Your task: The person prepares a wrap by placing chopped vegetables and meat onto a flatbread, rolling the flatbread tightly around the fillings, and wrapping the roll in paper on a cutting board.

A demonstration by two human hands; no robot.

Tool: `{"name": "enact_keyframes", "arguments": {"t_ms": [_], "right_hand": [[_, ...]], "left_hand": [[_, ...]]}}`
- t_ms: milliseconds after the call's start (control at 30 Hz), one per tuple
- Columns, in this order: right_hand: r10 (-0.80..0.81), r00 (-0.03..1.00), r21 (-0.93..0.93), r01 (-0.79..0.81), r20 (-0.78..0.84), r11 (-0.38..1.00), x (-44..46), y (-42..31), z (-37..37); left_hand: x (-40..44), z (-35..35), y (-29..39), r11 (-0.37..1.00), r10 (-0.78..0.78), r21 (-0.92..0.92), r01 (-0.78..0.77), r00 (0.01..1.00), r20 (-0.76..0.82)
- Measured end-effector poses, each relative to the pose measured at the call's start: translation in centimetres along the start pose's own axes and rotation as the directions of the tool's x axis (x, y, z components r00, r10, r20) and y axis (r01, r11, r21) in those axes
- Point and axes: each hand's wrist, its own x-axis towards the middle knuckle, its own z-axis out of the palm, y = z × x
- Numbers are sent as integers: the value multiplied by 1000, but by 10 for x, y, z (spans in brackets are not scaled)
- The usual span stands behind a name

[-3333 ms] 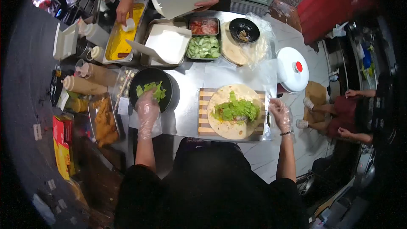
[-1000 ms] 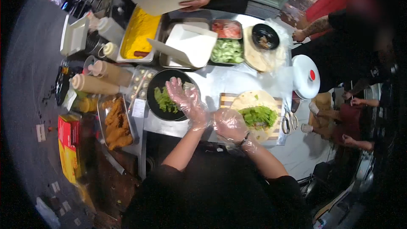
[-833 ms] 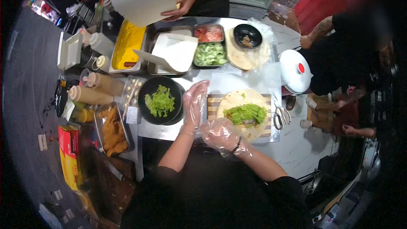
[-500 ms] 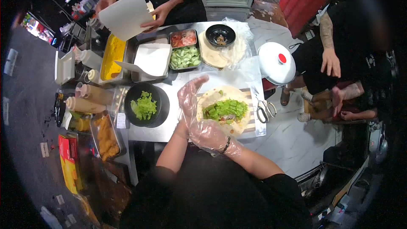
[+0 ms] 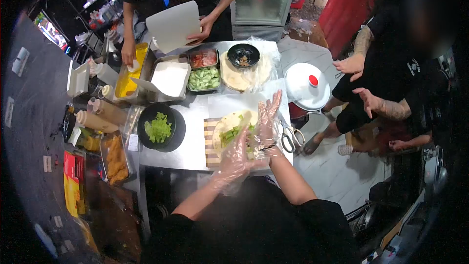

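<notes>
Both of my hands wear clear plastic gloves and are raised in front of the flatbread. My left hand has its fingers extended and holds nothing. My right hand, with a dark bracelet at its wrist, is upright with fingers apart, also holding nothing. Behind them the flatbread with chopped lettuce lies on a striped wooden board, partly hidden by my hands. To the left, a black bowl holds more lettuce. Scissors lie at the right edge of the table.
Across the table a co-worker holds a white box and reaches into a yellow-filled tray. Another person stands at right, beyond a white lidded pot. Cucumber, flatbreads, fried chicken and sauce bottles surround the workspace.
My hands have moved apart from their crossed position, the right one rising over the board's right side. The view has shifted. The co-worker's hand has gone into the yellow tray.
</notes>
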Motion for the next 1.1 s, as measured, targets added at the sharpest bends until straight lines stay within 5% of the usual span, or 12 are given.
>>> {"name": "enact_keyframes", "arguments": {"t_ms": [233,333,400,467,533,633,667,733,833,900,967,1100], "right_hand": [[56,998,96,-56,-3,994,-7,-16,10],[208,977,171,-212,40,962,-9,-27,8],[186,965,507,-256,185,823,-10,-24,5],[16,986,364,-77,167,928,-5,-31,4],[-455,843,-35,484,286,875,2,-31,-2],[-385,872,-275,467,303,840,-2,-42,7],[-382,874,-276,463,300,843,-5,-42,11],[155,967,344,-219,203,913,-13,-40,24],[366,912,551,-405,185,730,-11,-29,22],[330,914,602,-403,234,689,-11,-31,21],[281,893,605,-445,351,660,-11,-30,18],[158,764,479,-536,626,696,-15,-46,16]], "left_hand": [[1,35,-42,987,126,128,-92,950,-285],[1,29,-33,993,112,55,-105,985,-134],[-1,21,-18,991,125,53,-123,991,-42],[-3,23,-30,972,234,8,-234,970,-65],[-10,25,-36,940,334,-37,-338,939,-86],[-16,25,-48,891,449,11,-454,877,-172],[-14,28,-62,940,324,-108,-324,946,-20],[-15,32,-78,968,186,-199,-155,972,146],[-10,33,-82,752,2,-609,251,924,383],[-5,36,-80,263,108,-829,494,839,534],[2,23,-63,-118,330,-784,609,769,547],[3,51,-92,-259,456,-628,733,666,590]]}}
